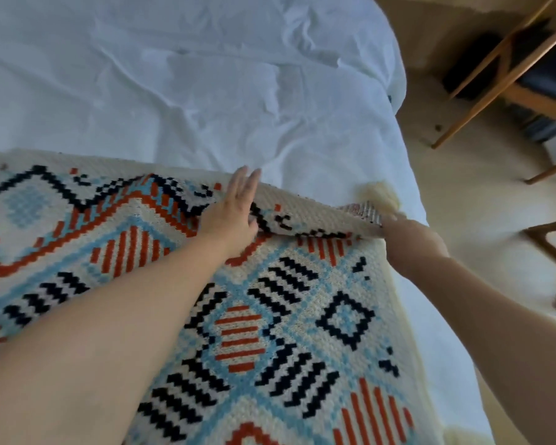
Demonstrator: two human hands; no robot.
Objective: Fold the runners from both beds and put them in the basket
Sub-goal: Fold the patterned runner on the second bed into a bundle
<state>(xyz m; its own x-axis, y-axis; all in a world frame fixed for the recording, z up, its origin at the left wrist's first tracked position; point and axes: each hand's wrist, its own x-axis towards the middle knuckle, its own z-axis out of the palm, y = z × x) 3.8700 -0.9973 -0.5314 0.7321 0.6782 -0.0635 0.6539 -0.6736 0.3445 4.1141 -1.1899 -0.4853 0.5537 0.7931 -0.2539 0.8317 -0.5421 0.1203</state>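
The wrinkled white bed sheet (206,75) filled the frame from 9 to 1 o'clock. Your cream knitted runner with orange, navy and pale-blue diamonds and stripes (302,316) lay across it from 8 to 5 o'clock, its far edge turned back to show the plain cream underside. A light wooden chair frame (511,88) stood at 2 o'clock. Your left hand (233,216) pressed flat, fingers straight, on the turned-back edge near the centre. Your right hand (408,239) clenched the runner's fringed corner at 3 o'clock.
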